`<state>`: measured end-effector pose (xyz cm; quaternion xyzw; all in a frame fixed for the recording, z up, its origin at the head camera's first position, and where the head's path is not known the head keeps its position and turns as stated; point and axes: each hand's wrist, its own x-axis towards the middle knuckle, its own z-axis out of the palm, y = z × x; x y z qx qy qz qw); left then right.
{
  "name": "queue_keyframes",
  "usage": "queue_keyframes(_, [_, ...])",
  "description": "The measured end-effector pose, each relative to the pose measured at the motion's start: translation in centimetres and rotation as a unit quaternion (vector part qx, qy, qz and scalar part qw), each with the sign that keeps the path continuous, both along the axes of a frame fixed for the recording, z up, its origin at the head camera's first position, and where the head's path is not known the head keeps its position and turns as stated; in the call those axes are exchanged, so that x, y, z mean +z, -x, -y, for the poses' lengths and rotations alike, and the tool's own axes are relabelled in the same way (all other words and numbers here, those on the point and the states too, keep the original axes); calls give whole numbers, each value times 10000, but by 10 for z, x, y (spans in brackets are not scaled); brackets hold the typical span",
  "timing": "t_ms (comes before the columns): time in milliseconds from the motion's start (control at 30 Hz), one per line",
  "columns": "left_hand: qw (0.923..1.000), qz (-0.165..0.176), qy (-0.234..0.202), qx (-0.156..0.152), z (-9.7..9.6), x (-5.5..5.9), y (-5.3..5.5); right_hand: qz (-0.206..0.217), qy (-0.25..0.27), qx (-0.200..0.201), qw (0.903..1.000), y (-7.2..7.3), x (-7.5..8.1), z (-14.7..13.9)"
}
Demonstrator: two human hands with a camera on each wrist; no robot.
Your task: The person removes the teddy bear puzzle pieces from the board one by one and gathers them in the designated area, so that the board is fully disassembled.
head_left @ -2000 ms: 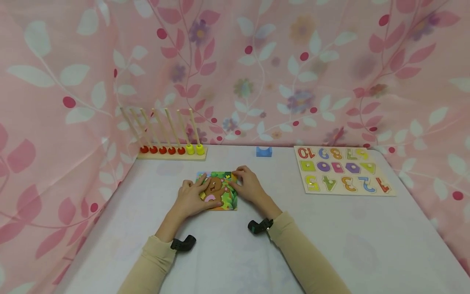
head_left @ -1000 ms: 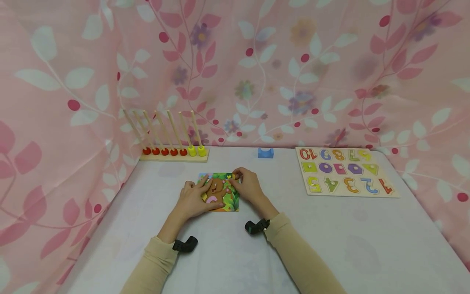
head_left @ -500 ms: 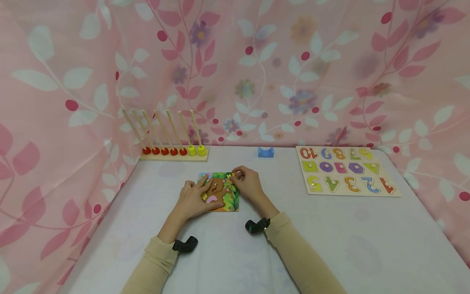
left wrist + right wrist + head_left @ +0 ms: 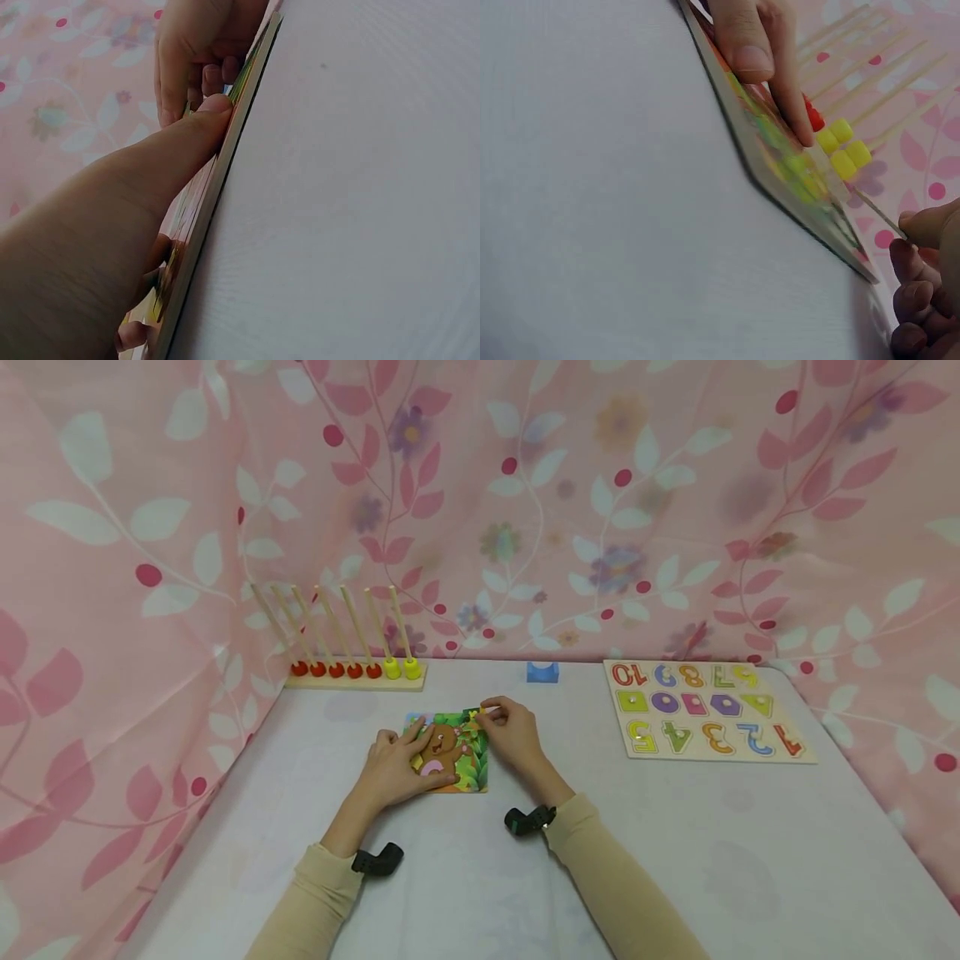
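A square jigsaw puzzle (image 4: 471, 774) with a brown bear on a green background lies flat on the white table. My left hand (image 4: 392, 767) rests on its left part, fingers spread over the bear; in the left wrist view the thumb (image 4: 214, 109) presses near the board's edge. At the far right corner, my right hand (image 4: 513, 733) pinches a puzzle piece (image 4: 472, 718) between thumb and forefinger. Seen edge-on in the right wrist view, this thin piece (image 4: 883, 213) is tilted, its outer end raised off the board. The left fingers hide some of the picture.
Behind to the left stands a wooden peg rack (image 4: 352, 683) with red and yellow beads. A small blue block (image 4: 542, 673) sits at the table's back. A wooden number and shape board (image 4: 712, 752) lies on the right. Pink floral cloth (image 4: 480, 527) hangs behind.
My right hand has shifted slightly up and outward, and the corner piece pinched in it now stands tilted up from the board. The left hand has stayed in place.
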<state>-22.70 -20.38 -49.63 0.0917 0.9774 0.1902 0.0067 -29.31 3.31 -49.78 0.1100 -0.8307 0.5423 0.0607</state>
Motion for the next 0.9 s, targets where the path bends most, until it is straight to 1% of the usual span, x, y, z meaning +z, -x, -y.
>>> queue_keyframes(100, [10000,-10,-7,-15,0,0,0,206,41,-120,9997,0,4,-9])
queue_keyframes(200, [10000,-24,-2,-34,0,-1,0,269,-69,-176,9995,2,8,-23])
queue_keyframes(467, [9999,-59,-41,-72,0,-1,0,328,-373,-379,9980,5,12,-81])
queue_keyframes(633, [9999,-64,-77,-51,2,-1,0,437,-590,-513,9960,0,15,-115])
queue_keyframes(767, [9999,-65,-107,-54,2,-2,0,318,-841,-590,9942,-7,19,-136])
queue_keyframes(900, [9999,-62,-111,-85,0,-2,0,146,-1035,-641,9925,-10,17,-153])
